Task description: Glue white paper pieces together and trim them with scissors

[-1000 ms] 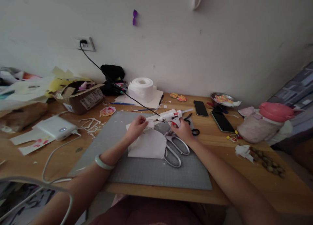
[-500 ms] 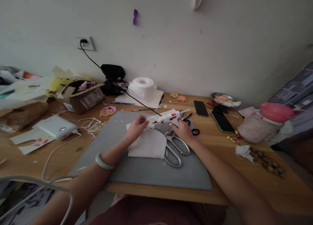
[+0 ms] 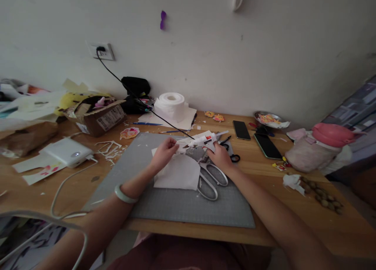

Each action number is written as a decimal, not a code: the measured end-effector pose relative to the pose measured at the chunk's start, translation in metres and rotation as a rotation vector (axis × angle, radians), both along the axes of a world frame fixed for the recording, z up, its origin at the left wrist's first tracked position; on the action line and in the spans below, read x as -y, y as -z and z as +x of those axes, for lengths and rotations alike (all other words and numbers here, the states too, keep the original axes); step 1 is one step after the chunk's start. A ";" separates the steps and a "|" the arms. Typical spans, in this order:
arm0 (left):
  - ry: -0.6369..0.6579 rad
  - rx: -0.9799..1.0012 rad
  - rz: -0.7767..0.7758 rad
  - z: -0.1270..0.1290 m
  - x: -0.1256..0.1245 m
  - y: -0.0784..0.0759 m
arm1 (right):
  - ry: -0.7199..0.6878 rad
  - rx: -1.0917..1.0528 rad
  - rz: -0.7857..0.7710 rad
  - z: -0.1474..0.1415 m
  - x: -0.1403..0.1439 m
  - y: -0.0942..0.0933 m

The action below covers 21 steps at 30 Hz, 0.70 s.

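My right hand (image 3: 220,155) is wrapped round the handle of a white hot glue gun (image 3: 202,141), whose nozzle points left. A clear glue stick (image 3: 222,132) pokes out of its back end. Close to the nozzle, my left hand (image 3: 165,151) is closed, thumb and fingers pinched together; whatever it holds is too small to tell. Below both hands a white sheet of paper (image 3: 176,172) lies on the grey cutting mat (image 3: 188,211). Large scissors with silver handles (image 3: 208,187) rest at the paper's right edge, their blades partly hidden by my right hand.
The glue gun's black cord (image 3: 164,119) runs to a wall socket (image 3: 102,51). Behind the mat stands a white paper roll (image 3: 170,107). A cardboard box (image 3: 101,115) and a white power bank (image 3: 69,151) are left; two phones (image 3: 241,129) and a pink-lidded bottle (image 3: 311,152) are right.
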<state>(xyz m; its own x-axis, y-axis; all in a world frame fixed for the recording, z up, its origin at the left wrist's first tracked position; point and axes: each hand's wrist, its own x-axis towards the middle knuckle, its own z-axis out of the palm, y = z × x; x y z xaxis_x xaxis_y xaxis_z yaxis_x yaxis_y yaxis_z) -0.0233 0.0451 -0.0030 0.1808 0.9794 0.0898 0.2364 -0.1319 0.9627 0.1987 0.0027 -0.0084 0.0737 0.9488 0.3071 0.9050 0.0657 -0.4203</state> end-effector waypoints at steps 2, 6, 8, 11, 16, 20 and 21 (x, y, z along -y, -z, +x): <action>0.000 -0.011 0.003 0.000 0.000 0.000 | -0.004 -0.001 0.003 0.000 0.000 0.000; 0.008 -0.007 0.014 -0.001 0.000 0.001 | -0.003 -0.001 0.000 0.000 0.000 0.000; 0.011 0.008 0.011 -0.001 -0.001 0.002 | 0.003 -0.002 -0.007 0.000 0.000 0.000; 0.005 0.019 0.008 0.000 -0.001 0.002 | 0.000 0.004 0.006 0.000 0.000 0.000; -0.010 0.007 0.021 0.000 0.002 -0.001 | 0.007 0.012 0.004 0.000 0.000 0.001; -0.003 0.002 0.032 0.000 0.003 -0.003 | 0.015 0.004 -0.015 0.000 -0.001 0.002; 0.002 0.003 0.037 0.000 0.003 -0.003 | 0.018 0.005 -0.015 0.000 0.000 0.002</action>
